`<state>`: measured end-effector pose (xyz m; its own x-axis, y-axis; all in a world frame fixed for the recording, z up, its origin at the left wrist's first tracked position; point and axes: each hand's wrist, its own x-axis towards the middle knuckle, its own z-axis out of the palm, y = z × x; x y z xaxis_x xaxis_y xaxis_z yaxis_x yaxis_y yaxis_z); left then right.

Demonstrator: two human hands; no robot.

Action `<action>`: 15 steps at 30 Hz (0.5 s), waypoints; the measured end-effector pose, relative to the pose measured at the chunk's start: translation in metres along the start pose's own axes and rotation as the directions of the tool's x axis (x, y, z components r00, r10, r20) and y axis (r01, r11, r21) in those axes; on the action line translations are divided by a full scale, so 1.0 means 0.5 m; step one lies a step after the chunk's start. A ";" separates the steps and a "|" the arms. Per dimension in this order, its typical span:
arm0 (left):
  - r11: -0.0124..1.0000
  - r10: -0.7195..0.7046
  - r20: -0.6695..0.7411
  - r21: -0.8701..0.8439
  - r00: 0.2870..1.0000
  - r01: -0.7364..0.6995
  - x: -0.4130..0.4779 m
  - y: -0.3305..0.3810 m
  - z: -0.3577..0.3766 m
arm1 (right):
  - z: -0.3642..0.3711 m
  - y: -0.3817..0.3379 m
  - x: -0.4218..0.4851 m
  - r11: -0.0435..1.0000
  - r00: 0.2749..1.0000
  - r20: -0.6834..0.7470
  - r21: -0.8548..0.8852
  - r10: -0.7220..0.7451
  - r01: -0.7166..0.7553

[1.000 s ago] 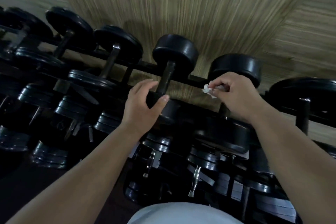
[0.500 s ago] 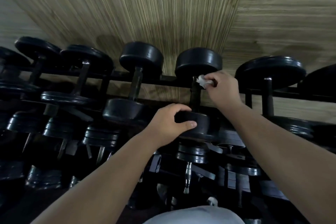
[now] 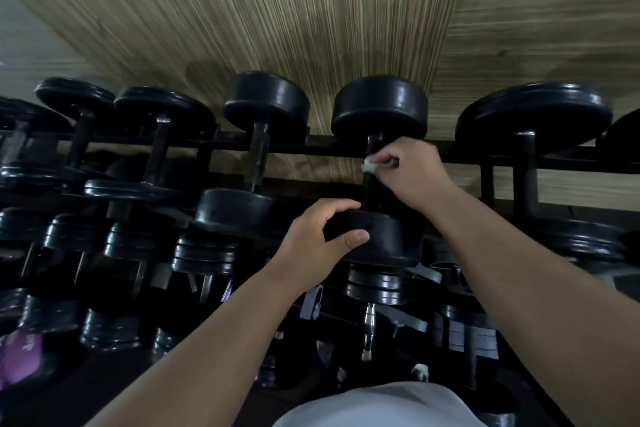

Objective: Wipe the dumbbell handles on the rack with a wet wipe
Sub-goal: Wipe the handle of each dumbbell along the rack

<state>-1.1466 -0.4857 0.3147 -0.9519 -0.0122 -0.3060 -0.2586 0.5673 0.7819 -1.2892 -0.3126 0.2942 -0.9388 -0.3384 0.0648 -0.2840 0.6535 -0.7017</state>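
Observation:
A black dumbbell [image 3: 379, 107] lies across the top rails of the rack [image 3: 311, 151], far head toward the wall. My right hand [image 3: 412, 173] pinches a small white wet wipe [image 3: 369, 166] against the upper part of its dark handle [image 3: 371, 191]. My left hand [image 3: 322, 243] grips the rim of the same dumbbell's near head [image 3: 388, 239], fingers over the top and thumb on its face. Part of the handle is hidden behind my right hand.
More black dumbbells fill the top row, one to the left [image 3: 258, 163] and a larger one to the right [image 3: 530, 118]. Lower tiers hold several smaller dumbbells [image 3: 204, 253]. A wood-grain wall [image 3: 277, 28] stands right behind the rack. Something purple [image 3: 20, 354] lies at the lower left.
My left hand left the neighbouring dumbbell and took hold of the near head of the one my right hand wipes. The wipe stays at the upper handle; the view shifted right.

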 end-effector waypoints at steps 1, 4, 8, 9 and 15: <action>1.000 -0.001 -0.002 -0.009 1.000 0.001 0.000 -0.001 0.001 | -0.004 0.000 -0.014 1.000 0.998 0.056 0.007 0.016 -0.016; 0.999 -0.010 -0.005 -0.042 1.000 0.010 -0.002 -0.004 0.003 | -0.009 0.002 -0.044 0.998 0.983 0.176 0.041 0.045 -0.053; 0.998 -0.015 -0.018 -0.067 1.000 0.013 -0.003 -0.004 0.007 | -0.008 -0.001 -0.019 0.997 0.996 0.051 0.037 0.067 -0.069; 0.998 -0.009 -0.023 -0.069 1.000 0.007 -0.003 -0.003 0.007 | -0.007 -0.002 -0.012 0.996 0.997 0.007 0.052 0.072 -0.072; 0.997 -0.013 -0.025 -0.078 1.000 0.011 -0.004 0.000 0.006 | -0.011 0.012 -0.032 0.991 0.992 0.099 0.098 0.084 -0.094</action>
<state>-1.1441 -0.4833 0.3137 -0.9523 -0.0406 -0.3024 -0.2813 0.5008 0.8186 -1.2771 -0.2998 0.2928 -0.9354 -0.3478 -0.0647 -0.1745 0.6126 -0.7709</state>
